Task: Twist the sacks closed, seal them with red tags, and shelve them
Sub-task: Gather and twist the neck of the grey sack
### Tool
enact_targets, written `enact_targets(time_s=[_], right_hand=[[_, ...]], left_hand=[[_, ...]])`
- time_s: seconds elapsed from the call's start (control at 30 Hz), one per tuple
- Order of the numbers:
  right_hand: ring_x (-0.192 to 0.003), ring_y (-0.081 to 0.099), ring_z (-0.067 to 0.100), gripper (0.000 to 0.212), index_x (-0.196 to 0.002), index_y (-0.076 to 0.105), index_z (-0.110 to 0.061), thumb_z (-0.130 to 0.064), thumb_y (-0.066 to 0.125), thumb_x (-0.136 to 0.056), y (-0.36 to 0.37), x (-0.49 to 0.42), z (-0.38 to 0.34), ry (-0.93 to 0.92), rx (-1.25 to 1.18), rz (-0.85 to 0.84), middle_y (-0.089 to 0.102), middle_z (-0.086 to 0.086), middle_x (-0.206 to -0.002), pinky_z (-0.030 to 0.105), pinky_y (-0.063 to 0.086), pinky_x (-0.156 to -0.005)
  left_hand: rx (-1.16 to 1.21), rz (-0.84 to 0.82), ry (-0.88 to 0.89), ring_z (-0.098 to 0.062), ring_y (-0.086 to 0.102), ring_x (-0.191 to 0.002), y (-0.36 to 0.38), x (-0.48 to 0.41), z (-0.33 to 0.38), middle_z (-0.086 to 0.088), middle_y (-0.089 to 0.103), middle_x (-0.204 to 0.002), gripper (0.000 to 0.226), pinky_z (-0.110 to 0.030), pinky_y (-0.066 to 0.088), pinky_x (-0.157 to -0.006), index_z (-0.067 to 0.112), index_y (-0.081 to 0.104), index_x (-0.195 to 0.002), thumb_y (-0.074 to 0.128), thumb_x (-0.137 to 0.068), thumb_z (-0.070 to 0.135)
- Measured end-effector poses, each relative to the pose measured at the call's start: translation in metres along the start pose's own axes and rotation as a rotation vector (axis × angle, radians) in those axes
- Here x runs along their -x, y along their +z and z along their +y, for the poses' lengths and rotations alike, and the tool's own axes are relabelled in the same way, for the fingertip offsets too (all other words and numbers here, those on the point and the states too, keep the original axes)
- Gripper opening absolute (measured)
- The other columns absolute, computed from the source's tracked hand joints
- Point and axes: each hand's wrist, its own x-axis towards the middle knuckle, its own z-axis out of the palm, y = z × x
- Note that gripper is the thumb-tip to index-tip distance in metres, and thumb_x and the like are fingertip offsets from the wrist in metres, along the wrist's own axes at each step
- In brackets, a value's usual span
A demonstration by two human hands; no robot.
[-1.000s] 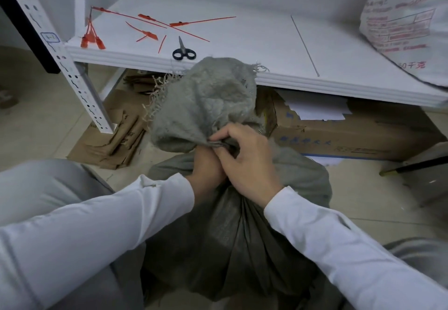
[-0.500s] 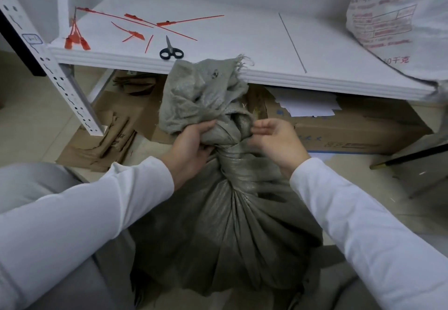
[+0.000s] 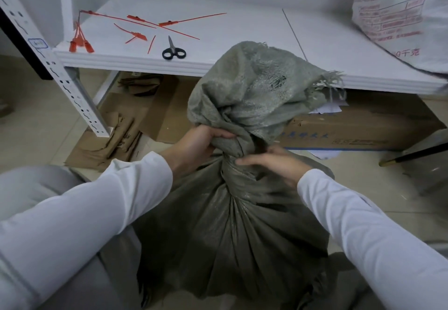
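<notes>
A grey-green woven sack stands on the floor between my knees, its neck twisted tight and its frayed loose top flopping up and to the right. My left hand grips the neck from the left just above the twist. My right hand lies on the right side of the neck with its fingers stretched across the twist. Several red tags lie scattered on the white shelf, and a small bunch of them sits at its left front corner.
Black-handled scissors lie near the shelf's front edge. A white printed sack sits on the shelf at the right. Under the shelf are a long cardboard box and flattened cardboard. A perforated white upright stands at the left.
Both hands came apart from the neck, then took it from either side. The loose top has swung from left to right as the twist tightened.
</notes>
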Motion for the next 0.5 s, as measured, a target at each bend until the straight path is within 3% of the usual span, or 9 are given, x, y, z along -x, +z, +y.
enact_targets(time_s=[0.07, 0.17, 0.3, 0.37, 0.43, 0.5], right_hand=[[-0.104, 0.069, 0.018, 0.061, -0.119, 0.065, -0.009, -0.016, 0.089, -0.063, -0.007, 0.003, -0.006, -0.098, -0.125, 0.067, 0.073, 0.002, -0.110, 0.031, 0.053, -0.092], [-0.114, 0.065, 0.022, 0.063, -0.123, 0.060, -0.001, -0.007, 0.083, -0.065, -0.011, 0.007, -0.016, -0.232, -0.335, 0.038, 0.069, 0.010, -0.119, 0.036, 0.048, -0.101], [-0.108, 0.066, 0.015, 0.057, -0.106, 0.067, -0.005, -0.006, 0.083, -0.051, -0.010, 0.014, -0.034, -0.326, -0.374, 0.067, 0.073, 0.003, -0.108, 0.035, 0.047, -0.104], [-0.101, 0.067, 0.007, 0.054, -0.096, 0.068, -0.013, -0.016, 0.082, -0.044, -0.005, 0.018, -0.039, -0.313, -0.331, 0.089, 0.073, -0.008, -0.099, 0.036, 0.047, -0.104], [-0.105, 0.065, 0.006, 0.061, -0.098, 0.069, -0.020, -0.028, 0.088, -0.040, -0.002, 0.017, -0.041, -0.283, -0.199, 0.117, 0.072, -0.010, -0.105, 0.036, 0.047, -0.105], [-0.121, 0.058, 0.016, 0.059, -0.114, 0.067, -0.015, -0.034, 0.087, -0.062, -0.001, 0.019, -0.046, -0.253, 0.018, 0.094, 0.067, 0.001, -0.123, 0.038, 0.042, -0.109]], left_hand=[[-0.015, -0.056, -0.022, -0.018, 0.069, -0.097, -0.002, 0.001, 0.002, -0.002, 0.075, -0.099, 0.033, -0.032, 0.054, -0.088, 0.008, 0.067, -0.099, 0.046, -0.084, -0.013], [-0.038, -0.112, -0.076, -0.020, 0.067, -0.101, -0.001, 0.003, 0.004, -0.005, 0.072, -0.105, 0.036, -0.032, 0.053, -0.091, 0.006, 0.065, -0.104, 0.045, -0.082, -0.014], [-0.140, -0.147, -0.107, -0.027, 0.063, -0.108, -0.005, -0.001, 0.002, -0.012, 0.068, -0.112, 0.047, -0.035, 0.052, -0.093, -0.002, 0.063, -0.109, 0.055, -0.063, -0.008], [-0.210, -0.138, -0.098, -0.028, 0.062, -0.106, -0.007, -0.003, 0.001, -0.014, 0.068, -0.107, 0.045, -0.037, 0.053, -0.094, -0.005, 0.062, -0.102, 0.058, -0.058, -0.011], [-0.260, -0.113, -0.089, -0.024, 0.064, -0.101, -0.006, -0.004, -0.003, -0.015, 0.068, -0.104, 0.034, -0.034, 0.054, -0.092, -0.006, 0.061, -0.097, 0.054, -0.066, -0.016], [-0.281, -0.088, -0.067, -0.028, 0.063, -0.101, -0.005, -0.006, -0.008, -0.022, 0.066, -0.107, 0.025, -0.032, 0.055, -0.090, -0.011, 0.061, -0.101, 0.049, -0.079, -0.014]])
